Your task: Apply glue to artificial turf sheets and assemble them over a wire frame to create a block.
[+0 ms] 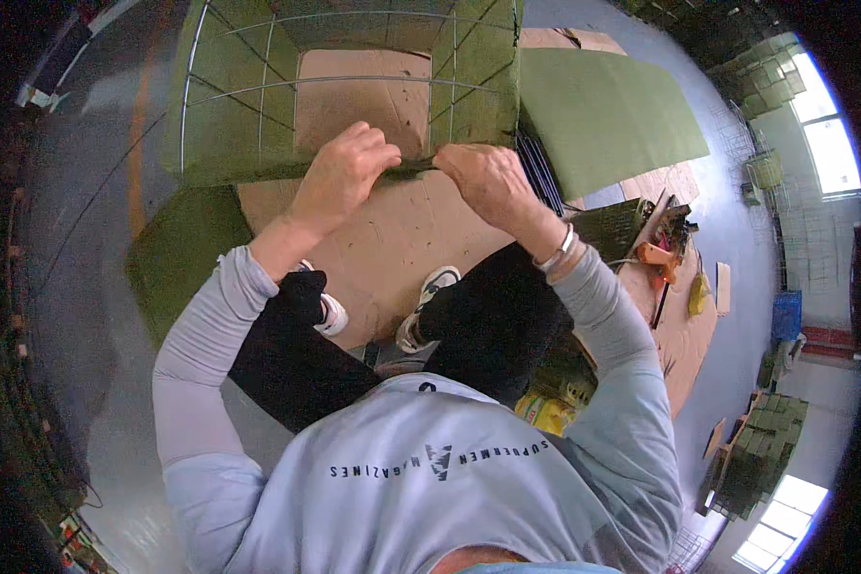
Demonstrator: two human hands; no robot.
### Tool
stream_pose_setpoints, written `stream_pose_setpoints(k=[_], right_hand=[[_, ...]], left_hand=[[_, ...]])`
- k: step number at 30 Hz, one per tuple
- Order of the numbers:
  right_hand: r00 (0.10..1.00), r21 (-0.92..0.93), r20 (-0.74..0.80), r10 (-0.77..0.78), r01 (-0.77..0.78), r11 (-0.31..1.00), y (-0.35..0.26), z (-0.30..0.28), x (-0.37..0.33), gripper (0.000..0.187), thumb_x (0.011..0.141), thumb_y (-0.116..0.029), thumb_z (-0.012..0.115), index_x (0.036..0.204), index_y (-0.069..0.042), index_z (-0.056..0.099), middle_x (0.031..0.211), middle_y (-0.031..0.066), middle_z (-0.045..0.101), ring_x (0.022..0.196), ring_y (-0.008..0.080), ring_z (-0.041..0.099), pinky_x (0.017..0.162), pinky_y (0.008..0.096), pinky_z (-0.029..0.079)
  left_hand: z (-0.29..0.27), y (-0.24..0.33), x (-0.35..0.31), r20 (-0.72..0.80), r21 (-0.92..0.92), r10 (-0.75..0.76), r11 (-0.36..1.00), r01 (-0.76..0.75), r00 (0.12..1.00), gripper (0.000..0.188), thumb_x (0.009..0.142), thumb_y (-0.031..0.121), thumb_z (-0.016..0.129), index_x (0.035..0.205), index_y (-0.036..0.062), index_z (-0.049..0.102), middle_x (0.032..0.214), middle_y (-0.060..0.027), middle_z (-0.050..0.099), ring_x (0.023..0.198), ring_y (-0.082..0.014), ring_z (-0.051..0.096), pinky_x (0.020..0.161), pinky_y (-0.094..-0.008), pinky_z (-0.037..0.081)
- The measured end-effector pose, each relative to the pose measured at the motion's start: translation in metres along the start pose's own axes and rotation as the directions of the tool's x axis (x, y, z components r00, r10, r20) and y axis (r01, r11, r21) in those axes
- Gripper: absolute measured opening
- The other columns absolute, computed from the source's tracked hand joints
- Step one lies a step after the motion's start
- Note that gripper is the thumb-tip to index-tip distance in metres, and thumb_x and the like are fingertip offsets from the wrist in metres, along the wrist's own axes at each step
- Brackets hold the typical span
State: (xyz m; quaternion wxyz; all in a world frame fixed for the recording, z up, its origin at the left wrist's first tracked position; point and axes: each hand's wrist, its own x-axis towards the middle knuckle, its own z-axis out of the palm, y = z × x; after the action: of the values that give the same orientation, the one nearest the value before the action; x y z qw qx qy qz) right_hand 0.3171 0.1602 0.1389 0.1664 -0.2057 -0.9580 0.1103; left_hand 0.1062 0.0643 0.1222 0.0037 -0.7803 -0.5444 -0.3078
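Observation:
A wire frame lined with green sheet (pixel 234 105) stands in front of me, its thin metal bars crossing the open side. At its near lower edge my left hand (pixel 349 172) is closed, with the fingers pinched together. My right hand (pixel 488 182) faces it a short way to the right, also closed, thumb and fingers pressed together. Between the fingertips runs a short dark green strip (pixel 414 169) along the frame's edge, and both hands pinch it. Whether the strip is part of the lining or separate, I cannot tell.
Cardboard (pixel 383 249) lies under the frame and around my shoes. To the right are a flat green sheet (pixel 612 124), a bundle of dark rods (pixel 538 172), an orange-handled tool (pixel 658 256) and a yellow object (pixel 698 294). A yellow bag (pixel 543 413) sits by my right leg.

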Motion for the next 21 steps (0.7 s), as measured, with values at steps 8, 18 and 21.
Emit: stream_pose_setpoints(k=[8, 18, 21], right_hand=[[0.919, -0.277, -0.263, -0.294, 0.220, 0.935, -0.028, 0.036, 0.017, 0.029, 0.086, -0.012, 0.052, 0.109, 0.005, 0.054, 0.113, 0.0183, 0.059, 0.108, 0.0295, 0.056, 0.090, 0.0393, 0.046], [0.968, -0.043, -0.183, -0.173, 0.168, 0.985, -0.034, 0.040, 0.017, 0.011, 0.085, -0.013, 0.055, 0.089, -0.003, 0.054, 0.089, 0.0142, 0.064, 0.074, 0.0316, 0.063, 0.065, 0.0408, 0.050], [0.996, -0.052, 0.084, -0.040, 0.045, 0.998, -0.036, 0.030, 0.027, 0.013, 0.089, -0.018, 0.052, 0.090, -0.005, 0.055, 0.084, 0.0138, 0.064, 0.072, 0.0327, 0.064, 0.063, 0.0427, 0.050]], left_hand=[[-0.002, -0.010, 0.003, -0.005, -0.083, -0.096, 0.992, 0.095, 0.995, 0.016, 0.082, 0.013, 0.057, 0.090, 0.0003, 0.061, 0.089, -0.0126, 0.057, 0.090, -0.0300, 0.053, 0.073, -0.0388, 0.045], [-0.011, -0.009, -0.035, -0.025, 0.181, 0.048, 0.982, -0.043, 0.999, 0.017, 0.083, 0.013, 0.058, 0.096, 0.0020, 0.062, 0.085, -0.0127, 0.059, 0.086, -0.0281, 0.057, 0.072, -0.0338, 0.048], [-0.022, -0.016, -0.023, 0.163, -0.032, -0.080, 0.996, 0.086, 0.983, 0.017, 0.085, 0.014, 0.057, 0.092, -0.0010, 0.063, 0.081, -0.0140, 0.063, 0.077, -0.0302, 0.060, 0.070, -0.0369, 0.049]])
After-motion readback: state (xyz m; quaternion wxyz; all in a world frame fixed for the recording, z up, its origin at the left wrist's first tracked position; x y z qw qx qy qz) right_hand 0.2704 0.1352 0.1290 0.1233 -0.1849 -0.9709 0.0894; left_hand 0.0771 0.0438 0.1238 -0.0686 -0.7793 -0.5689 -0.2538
